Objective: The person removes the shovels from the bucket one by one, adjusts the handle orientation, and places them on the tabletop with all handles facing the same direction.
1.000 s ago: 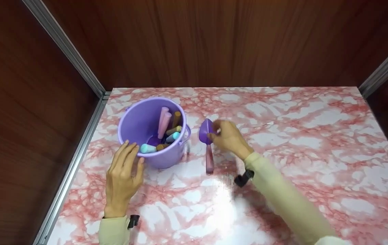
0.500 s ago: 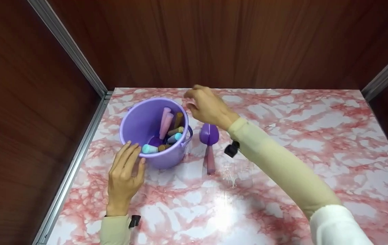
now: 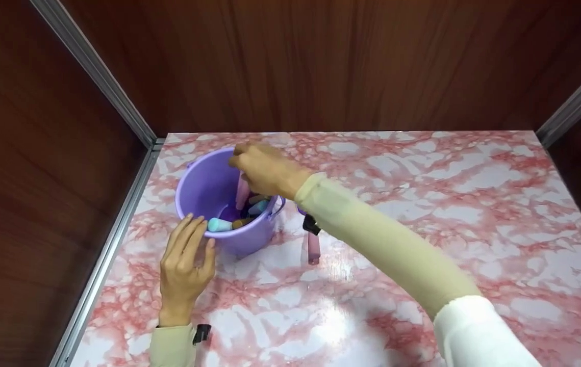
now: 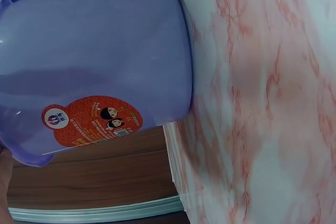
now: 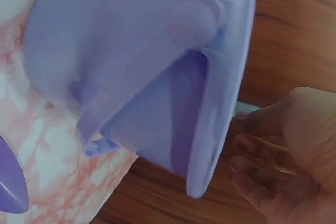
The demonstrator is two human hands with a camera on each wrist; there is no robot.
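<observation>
A purple bucket point(image 3: 203, 193) stands at the left of the table with several tool handles inside. Among them are a pink handle point(image 3: 243, 191) and a pale teal one point(image 3: 220, 225). My left hand point(image 3: 183, 275) rests its fingertips on the bucket's near rim. Over the far right rim reaches my right hand point(image 3: 264, 168), covering some of the handles. In the right wrist view its fingers are loosely bent and spread close to the rim, with a teal tip beside them. A purple hand trowel with a pink handle point(image 3: 313, 248) lies right of the bucket, its blade point(image 5: 11, 179) mostly hidden by the right wrist.
The table point(image 3: 448, 229) has a red and white marbled top. Dark wooden panels point(image 3: 321, 66) rise behind it and at both sides, joined by metal strips point(image 3: 101, 76). A red sticker point(image 4: 100, 121) is on the bucket's side, below its hinged bail.
My right hand has left the trowel on the table, risen past the far side and swung left over the bucket. My left hand has stayed at the rim.
</observation>
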